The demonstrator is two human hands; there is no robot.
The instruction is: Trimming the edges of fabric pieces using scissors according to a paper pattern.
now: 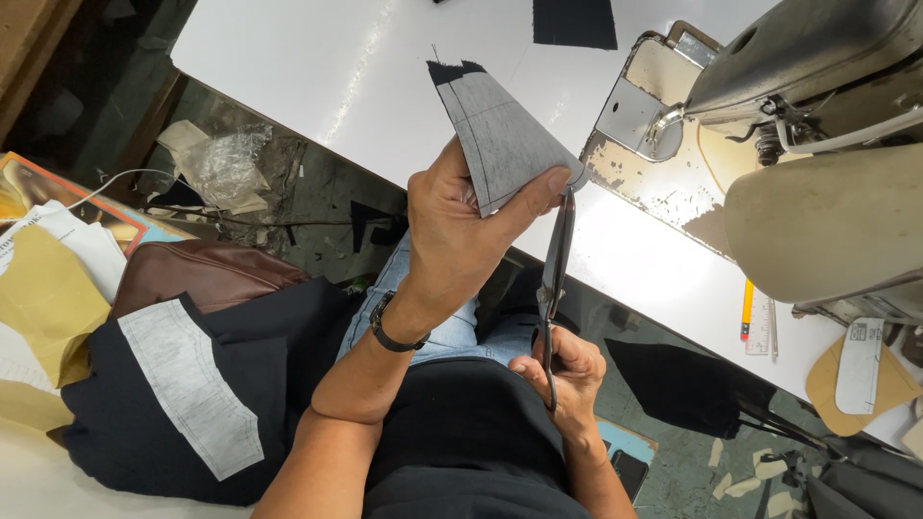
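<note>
The left hand (452, 240) keeps a pinching grip on a grey fabric piece (500, 139), thumb pressed flat near its lower right corner and fingers behind it, holding it up in the air over the near edge of the white tabletop (317, 86). The right hand (567, 375), lower and nearer the body, has its grip closed through the handles of a pair of scissors (555, 279); the blades point up and meet the grey fabric piece at that same lower right corner, just beside the thumb.

The fabric piece shows drawn lines, one curved, and a dark strip along its top edge. Judging from how the blades sit at the very corner, the cutting looks barely begun: most of the marked outline appears uncut, though the edge under the thumb is hidden.

Right of the fabric piece stands a worn sewing machine (808, 125). Left of it and lower, a dark garment piece with a pale lining (187, 384) lies spread out.
</note>
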